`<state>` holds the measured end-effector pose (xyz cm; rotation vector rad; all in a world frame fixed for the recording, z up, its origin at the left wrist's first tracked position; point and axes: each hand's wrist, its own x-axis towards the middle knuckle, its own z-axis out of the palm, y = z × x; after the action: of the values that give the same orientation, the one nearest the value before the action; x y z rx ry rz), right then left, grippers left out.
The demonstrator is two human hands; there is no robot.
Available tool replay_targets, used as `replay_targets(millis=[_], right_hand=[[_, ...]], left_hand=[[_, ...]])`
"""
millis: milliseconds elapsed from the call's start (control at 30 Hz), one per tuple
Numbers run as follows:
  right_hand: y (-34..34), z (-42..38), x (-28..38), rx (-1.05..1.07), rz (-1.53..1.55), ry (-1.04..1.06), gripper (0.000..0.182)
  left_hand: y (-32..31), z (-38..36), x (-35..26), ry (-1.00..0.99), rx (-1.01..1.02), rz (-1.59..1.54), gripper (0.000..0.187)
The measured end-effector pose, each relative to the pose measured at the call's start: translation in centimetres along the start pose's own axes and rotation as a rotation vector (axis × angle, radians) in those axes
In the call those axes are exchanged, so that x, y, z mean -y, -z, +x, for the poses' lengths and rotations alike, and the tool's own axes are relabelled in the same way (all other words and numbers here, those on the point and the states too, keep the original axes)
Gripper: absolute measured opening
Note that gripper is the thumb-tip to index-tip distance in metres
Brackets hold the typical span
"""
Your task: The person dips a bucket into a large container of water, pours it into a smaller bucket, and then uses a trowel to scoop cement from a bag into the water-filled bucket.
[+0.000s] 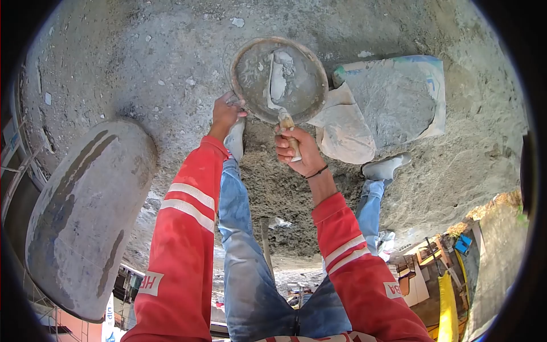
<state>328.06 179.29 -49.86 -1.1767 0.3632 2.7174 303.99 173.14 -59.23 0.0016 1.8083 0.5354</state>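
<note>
A round pan (320,64) with wet grey mortar inside stands on the ground ahead of me. My right hand (297,149) is wrapped round the wooden handle of a trowel (277,85), whose blade lies over the mortar with pale paste on it. At the pan's lower left rim is my left hand (226,115), its fingers bent against the rim; they seem to pinch the edge. Right of the pan lies an opened paper bag (345,126) with grey powder (393,100) on it.
A large rounded grey slab (94,211) stands at the left. My shoes (386,166) are on rough, dusty ground below the pan and the bag. Wooden pieces (410,279) and a yellow object (448,308) show at the lower right.
</note>
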Motion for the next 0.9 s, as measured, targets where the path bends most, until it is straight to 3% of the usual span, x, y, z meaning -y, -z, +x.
replay_targets(millis=[233, 433, 667, 900], right_hand=[[1.6, -0.1, 0.3, 0.307, 0.496, -0.092, 0.02], [2.9, -1.5, -1.3, 0.332, 0.875, -0.019, 0.022], [5.3, -5.7, -1.8, 0.383, 0.781, -0.084, 0.022], [11.6, -11.7, -1.2, 0.19, 0.449, -0.124, 0.014]], left_hand=[[-0.2, 0.3, 0.6, 0.008, -0.014, -0.004, 0.072], [-0.6, 0.7, 0.9, 0.006, -0.024, 0.05, 0.072], [-1.2, -0.1, 0.0, 0.033, -0.048, 0.08, 0.066], [-1.2, 0.1, 0.0, 0.03, -0.027, 0.113, 0.062]])
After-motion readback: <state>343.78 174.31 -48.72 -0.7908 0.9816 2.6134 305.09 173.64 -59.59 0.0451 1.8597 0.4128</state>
